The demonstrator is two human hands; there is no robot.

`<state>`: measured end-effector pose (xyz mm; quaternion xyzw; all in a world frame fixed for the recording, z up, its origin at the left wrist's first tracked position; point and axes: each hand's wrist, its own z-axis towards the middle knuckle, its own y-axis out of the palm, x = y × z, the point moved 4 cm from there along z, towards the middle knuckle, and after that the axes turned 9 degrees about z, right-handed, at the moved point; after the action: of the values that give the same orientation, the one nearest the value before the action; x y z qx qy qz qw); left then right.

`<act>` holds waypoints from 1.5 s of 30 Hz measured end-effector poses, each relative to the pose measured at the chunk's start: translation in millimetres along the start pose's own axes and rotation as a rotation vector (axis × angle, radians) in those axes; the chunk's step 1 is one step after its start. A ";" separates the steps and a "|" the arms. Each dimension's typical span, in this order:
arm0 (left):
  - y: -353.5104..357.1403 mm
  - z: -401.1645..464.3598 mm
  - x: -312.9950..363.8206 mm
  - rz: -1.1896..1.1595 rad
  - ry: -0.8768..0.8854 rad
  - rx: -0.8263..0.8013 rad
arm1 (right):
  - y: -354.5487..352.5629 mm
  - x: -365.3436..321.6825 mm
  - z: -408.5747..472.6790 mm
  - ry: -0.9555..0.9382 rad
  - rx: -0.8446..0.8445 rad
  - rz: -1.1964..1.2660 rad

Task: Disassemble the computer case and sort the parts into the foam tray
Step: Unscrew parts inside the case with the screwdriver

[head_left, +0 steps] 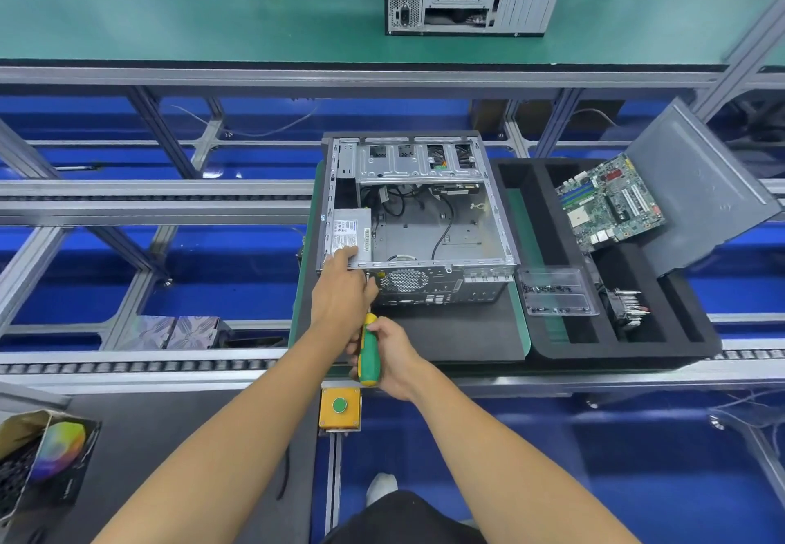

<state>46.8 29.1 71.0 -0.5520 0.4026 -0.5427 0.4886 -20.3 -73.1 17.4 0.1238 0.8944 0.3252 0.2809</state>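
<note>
The case [418, 220] lies open on its side on a dark mat [458, 331], side panel off, cables and the power supply [351, 234] left inside. Left hand [342, 288] rests on the case's near-left corner, fingers curled over the rim by the power supply. Right hand [393, 356] grips a green and yellow screwdriver [368, 350], tip up against the case's rear panel near that same corner. Right of the case sits the foam tray [603, 331], holding the motherboard [609, 203], a heatsink [628, 305] and a clear box of screws [556, 291]. The grey panel [696, 191] leans on the tray's far-right edge.
</note>
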 end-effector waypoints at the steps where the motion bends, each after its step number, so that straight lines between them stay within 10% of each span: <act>1: 0.4 -0.1 -0.5 -0.005 0.002 -0.004 | -1.3 0.4 -0.2 -0.002 0.010 0.000; 45: 6.6 1.6 -4.4 -0.081 0.047 0.019 | -17.4 3.0 11.9 -0.174 0.222 -0.204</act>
<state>48.5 32.2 63.8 -0.5502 0.3862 -0.5786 0.4619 -16.5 -78.9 -2.7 0.0903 0.9051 0.1820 0.3736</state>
